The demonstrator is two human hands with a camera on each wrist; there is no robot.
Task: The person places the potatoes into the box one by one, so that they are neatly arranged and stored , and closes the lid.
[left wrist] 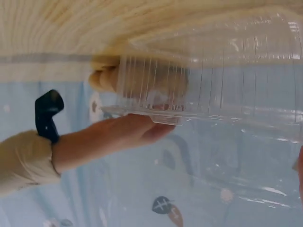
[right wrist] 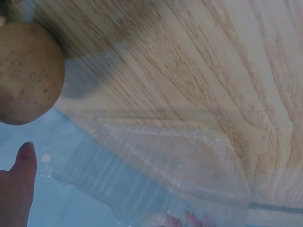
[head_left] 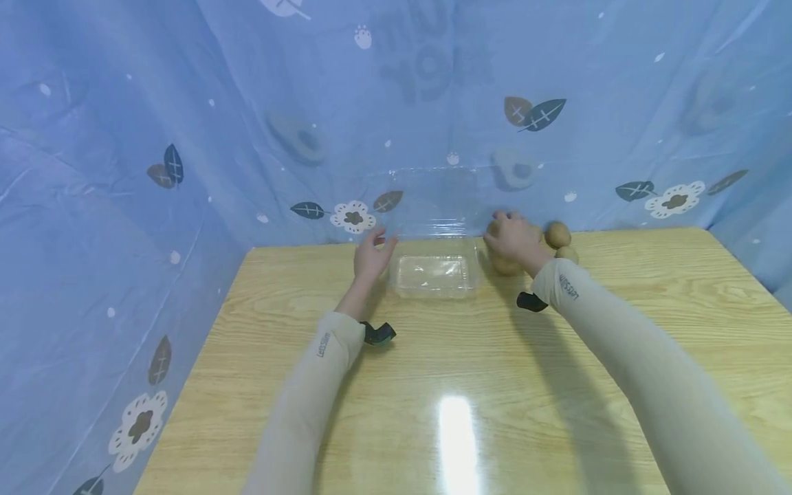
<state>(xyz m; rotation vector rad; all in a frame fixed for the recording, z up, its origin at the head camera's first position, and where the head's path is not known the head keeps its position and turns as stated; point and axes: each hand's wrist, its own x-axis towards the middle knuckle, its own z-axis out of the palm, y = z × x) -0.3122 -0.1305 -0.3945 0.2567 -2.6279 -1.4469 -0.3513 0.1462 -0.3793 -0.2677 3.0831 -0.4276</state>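
A clear plastic clamshell box (head_left: 436, 275) lies at the far end of the wooden table (head_left: 470, 371), its lid (head_left: 433, 199) standing open against the backdrop. My left hand (head_left: 372, 251) hovers beside the box's left rim with relaxed fingers and holds nothing. My right hand (head_left: 513, 239) lies over a cluster of tan, speckled round potatoes (head_left: 558, 234) just right of the box. In the right wrist view one potato (right wrist: 28, 73) sits apart from my straight thumb (right wrist: 19, 182), with the box (right wrist: 165, 165) beyond it. The left wrist view shows the box wall (left wrist: 208, 90) and my right hand (left wrist: 118, 137) past it.
A blue printed sheet (head_left: 124, 172) closes in the table at the back and on both sides. The near half of the table shows bare wood with a glare spot (head_left: 456, 426). Black wrist mounts (head_left: 379, 333) sit on both sleeved forearms.
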